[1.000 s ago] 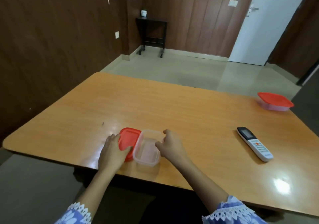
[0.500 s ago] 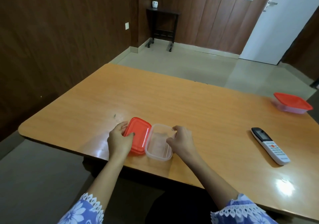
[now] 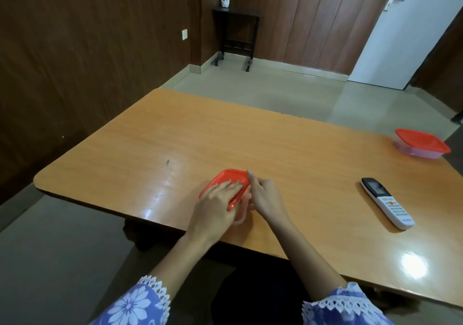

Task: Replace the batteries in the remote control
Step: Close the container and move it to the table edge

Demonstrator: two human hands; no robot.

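Observation:
A red lid (image 3: 229, 178) lies tilted over a small clear container (image 3: 241, 218) near the table's front edge. My left hand (image 3: 217, 200) presses flat on the lid with straight fingers. My right hand (image 3: 265, 195) is at the container's right side, fingers curled round its rim, thumb raised beside the lid. The white remote control (image 3: 387, 205) with a dark screen lies face up on the table to the right, apart from both hands. No batteries are visible.
A second clear container with a red lid (image 3: 422, 143) stands at the far right edge of the orange wooden table (image 3: 225, 139). Beyond the table are a tiled floor, a small dark side table (image 3: 236, 32) and a white door.
The red lid lay on the table left of the open container; my left hand has moved it over the container and presses on it. My right hand stays at the container's right side.

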